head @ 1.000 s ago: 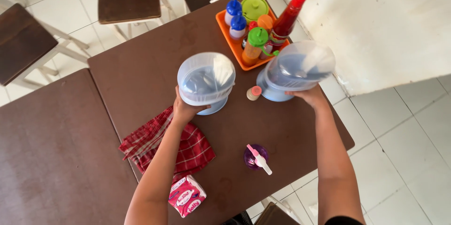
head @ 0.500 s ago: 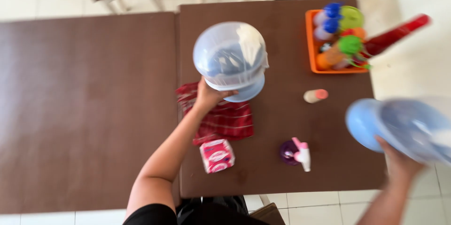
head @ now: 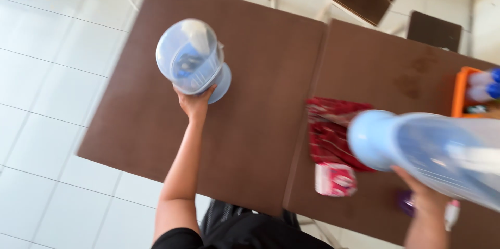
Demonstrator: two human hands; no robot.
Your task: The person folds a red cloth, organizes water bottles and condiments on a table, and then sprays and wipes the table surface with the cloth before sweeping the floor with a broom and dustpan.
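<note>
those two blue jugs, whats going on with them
A person holds one clear blue-based jug in each hand. The left hand grips the left jug above the left brown table. The right hand holds the right jug tipped sideways over the red checked cloth and pink packet.

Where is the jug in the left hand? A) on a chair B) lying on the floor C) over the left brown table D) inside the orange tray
C: the left hand grips the jug upright over the left table, far from the orange tray.
</note>
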